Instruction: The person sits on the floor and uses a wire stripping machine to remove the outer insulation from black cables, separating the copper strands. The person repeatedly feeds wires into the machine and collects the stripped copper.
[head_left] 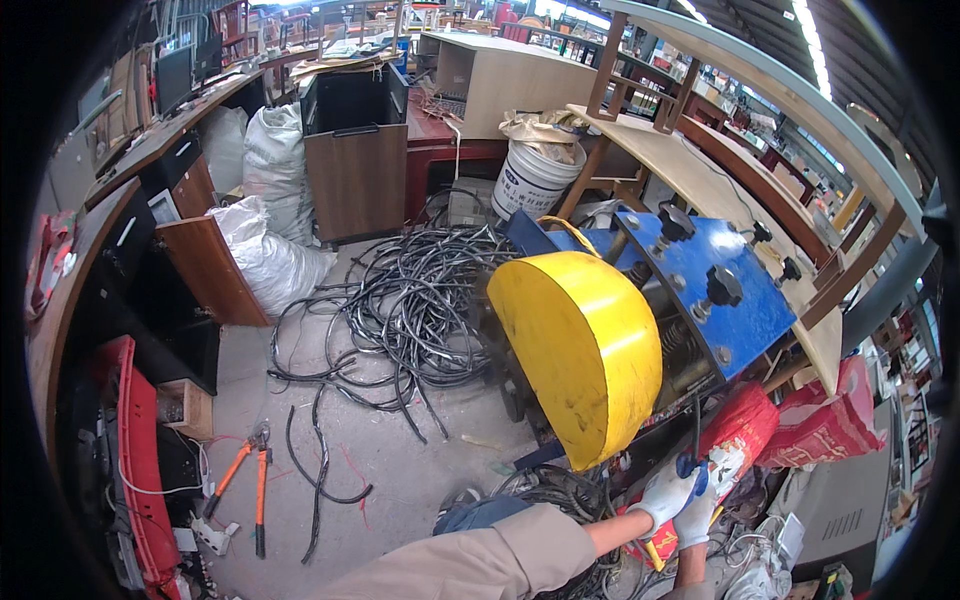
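Note:
My left hand, in a white glove with blue fingers, is closed on a black cable that runs up beside the machine. Just below and against it is my right hand, gloved too and closed on the cable's line, its fingers partly hidden. Close above them stands the machine, with a rounded yellow guard and a blue top plate carrying black knobs. A red printed sack lies right behind my hands. More black cable lengths are heaped below the yellow guard.
A large tangle of black cable covers the floor left of the machine. Orange-handled cutters lie farther left, near a red panel. White sacks, a white bucket and a brown cabinet stand behind. Wooden tables flank the right.

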